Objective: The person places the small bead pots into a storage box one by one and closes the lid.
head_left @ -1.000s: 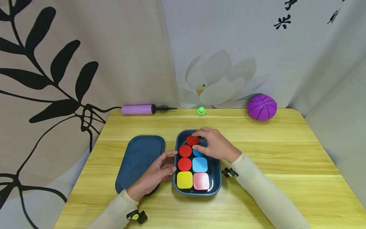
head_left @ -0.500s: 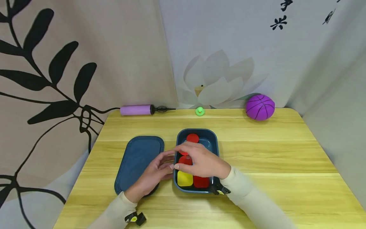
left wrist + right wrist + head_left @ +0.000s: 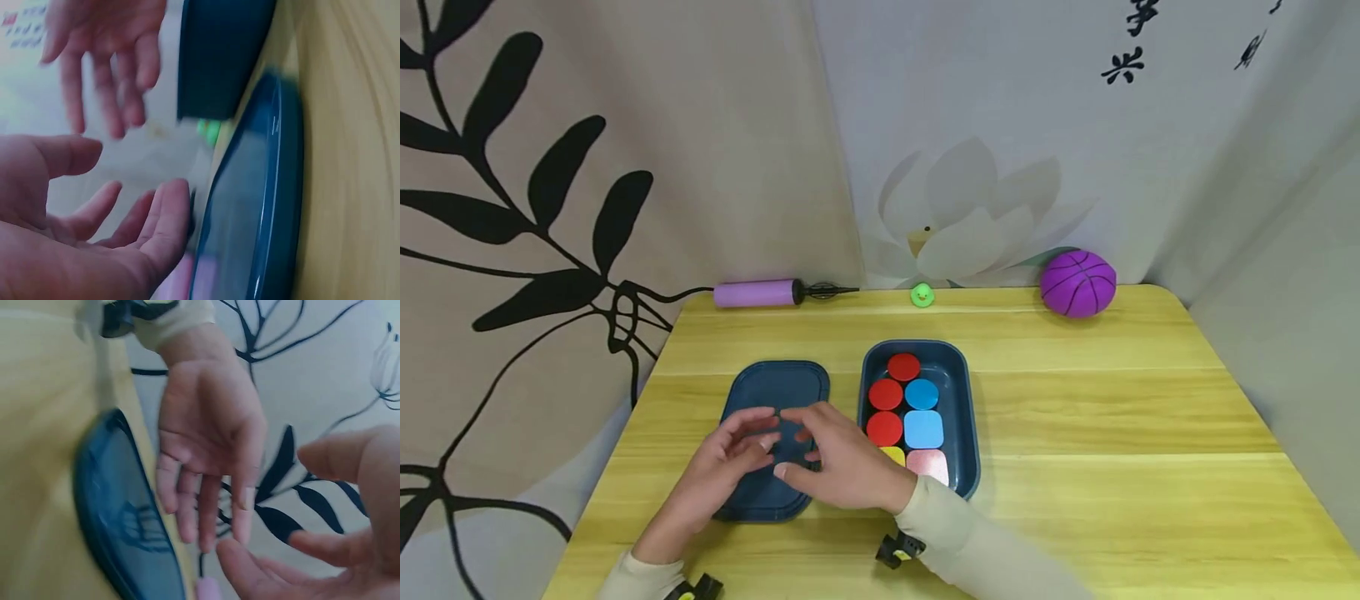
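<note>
Both hands hover over a dark blue lid [image 3: 775,387] that lies on the table left of a matching box [image 3: 964,417]. My left hand [image 3: 722,467] is above the lid's left side, fingers loosely bent and holding nothing. Facing it, my right hand [image 3: 850,462] has thumb and fingers spread, also with nothing between them. In the left wrist view the lid [image 3: 284,181] lies below the left hand [image 3: 112,231]. Inside the box are red round pieces [image 3: 886,394], a blue round one [image 3: 922,394], a light blue square [image 3: 923,429], a pink square [image 3: 928,463] and a partly hidden yellow piece [image 3: 893,454].
Along the table's back edge lie a purple hand pump [image 3: 756,293], a small green duck-faced toy [image 3: 922,295] and a purple ball [image 3: 1078,284]. A curtain with printed leaves and a flower hangs behind the wooden table [image 3: 1112,417].
My right hand has swept left from over the box to over the lid. The left hand has shifted left, off the box's side. The pieces stay in the box.
</note>
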Motion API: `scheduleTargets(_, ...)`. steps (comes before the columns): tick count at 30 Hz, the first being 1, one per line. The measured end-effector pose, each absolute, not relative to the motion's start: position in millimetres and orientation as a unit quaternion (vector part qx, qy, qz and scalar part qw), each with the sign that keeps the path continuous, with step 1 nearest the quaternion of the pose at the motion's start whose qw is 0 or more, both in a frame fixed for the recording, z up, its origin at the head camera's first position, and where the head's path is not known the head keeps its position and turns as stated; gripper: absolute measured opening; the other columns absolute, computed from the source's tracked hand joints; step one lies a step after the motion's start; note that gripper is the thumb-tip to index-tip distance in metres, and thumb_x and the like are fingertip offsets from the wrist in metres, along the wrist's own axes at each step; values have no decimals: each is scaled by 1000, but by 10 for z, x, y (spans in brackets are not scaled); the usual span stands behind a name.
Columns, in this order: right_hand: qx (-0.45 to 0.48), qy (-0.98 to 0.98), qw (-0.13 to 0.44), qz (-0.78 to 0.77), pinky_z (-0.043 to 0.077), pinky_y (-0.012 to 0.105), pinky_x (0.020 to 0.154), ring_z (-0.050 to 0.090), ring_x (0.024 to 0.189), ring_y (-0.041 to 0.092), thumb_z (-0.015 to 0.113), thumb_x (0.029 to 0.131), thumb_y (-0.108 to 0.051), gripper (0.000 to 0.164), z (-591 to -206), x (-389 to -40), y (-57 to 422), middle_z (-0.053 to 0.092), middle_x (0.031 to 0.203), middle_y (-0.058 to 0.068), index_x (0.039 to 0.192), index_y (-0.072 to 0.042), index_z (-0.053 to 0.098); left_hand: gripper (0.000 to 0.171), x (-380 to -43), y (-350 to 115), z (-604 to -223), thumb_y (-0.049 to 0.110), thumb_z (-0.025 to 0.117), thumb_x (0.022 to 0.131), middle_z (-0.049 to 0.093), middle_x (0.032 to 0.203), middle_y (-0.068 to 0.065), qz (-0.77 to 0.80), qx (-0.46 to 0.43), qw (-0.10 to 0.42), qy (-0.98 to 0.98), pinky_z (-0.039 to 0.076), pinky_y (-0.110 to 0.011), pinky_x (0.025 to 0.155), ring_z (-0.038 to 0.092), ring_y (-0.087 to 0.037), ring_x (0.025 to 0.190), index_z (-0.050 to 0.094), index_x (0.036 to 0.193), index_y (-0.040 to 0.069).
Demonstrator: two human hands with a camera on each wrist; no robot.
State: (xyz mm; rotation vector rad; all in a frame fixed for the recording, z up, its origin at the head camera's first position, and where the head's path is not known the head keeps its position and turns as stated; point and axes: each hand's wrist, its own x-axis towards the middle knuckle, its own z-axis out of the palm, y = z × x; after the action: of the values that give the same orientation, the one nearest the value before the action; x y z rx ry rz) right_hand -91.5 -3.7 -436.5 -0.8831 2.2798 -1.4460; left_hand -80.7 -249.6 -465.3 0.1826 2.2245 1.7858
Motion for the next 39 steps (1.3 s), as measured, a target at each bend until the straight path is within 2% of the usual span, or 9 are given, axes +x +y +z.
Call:
scheduleTargets(5,-251,777,177,-549,55,22,99,57,134,21,67,104,-40,71,-4524,-824,-255,43,155,7,164,-19,35,58,-750,-2841,-4658,30,60,110,48,157,-21,566,11,127,814,57,-22,93,62,-2,120,41,157,3)
scheduleTargets(9,-194,760,199,-588,54,25,99,54,135,27,68,103,-37,74,-4637,-732,-387,41,155,14,165,-15,33,60,-698,-3088,-4741,35,60,109,51,154,-20,512,-37,131,848,56,-21,91,59,7,111,42,158,6)
scheduleTargets(14,-140,770,192,-592,51,28,94,55,115,19,69,102,-35,76,-4801,-646,-498,36,157,14,164,-11,33,57,-681,-3260,-4833,30,61,110,54,150,-22,468,-78,109,874,57,-24,84,55,9,104,44,156,3)
scheduleTargets(16,-125,778,176,-590,48,29,90,52,107,18,69,102,-34,75,-4853,-629,-517,32,159,12,164,-11,32,55,-694,-3289,-4843,27,61,109,54,150,-22,456,-87,108,879,56,-24,83,55,6,105,45,156,2)
scheduleTargets(19,-106,785,151,-592,49,37,101,50,124,23,68,103,-31,74,-4881,-620,-525,29,162,13,164,-10,32,55,-726,-3315,-4848,25,61,109,53,152,-24,447,-90,120,882,56,-22,83,57,-1,111,44,156,1)
scheduleTargets(23,-83,794,139,-586,40,54,119,34,151,32,67,102,-30,76,-4868,-621,-518,26,165,17,165,-7,30,55,-750,-3314,-4835,22,61,109,52,152,-26,446,-89,132,880,57,-23,84,61,-22,122,44,156,-2)
scheduleTargets(29,-66,789,145,-594,38,58,120,34,152,37,67,102,-27,81,-4863,-614,-504,26,166,21,166,-3,25,59,-748,-3305,-4813,20,62,108,49,154,-29,473,-88,159,862,60,-30,90,59,-37,132,40,158,-4)
scheduleTargets(35,-70,778,143,-608,34,58,123,31,155,34,64,104,-24,75,-4889,-612,-513,28,167,16,166,-6,26,61,-727,-3365,-4794,18,63,107,52,150,-31,473,-71,173,861,60,-31,85,64,-16,116,39,159,-5)
scheduleTargets(39,-74,768,129,-623,39,46,119,41,143,27,60,105,-19,69,-4897,-609,-516,30,166,11,166,-9,28,64,-677,-3458,-4789,14,63,107,61,138,-22,517,-52,177,836,60,-32,81,64,-4,102,35,159,-9)
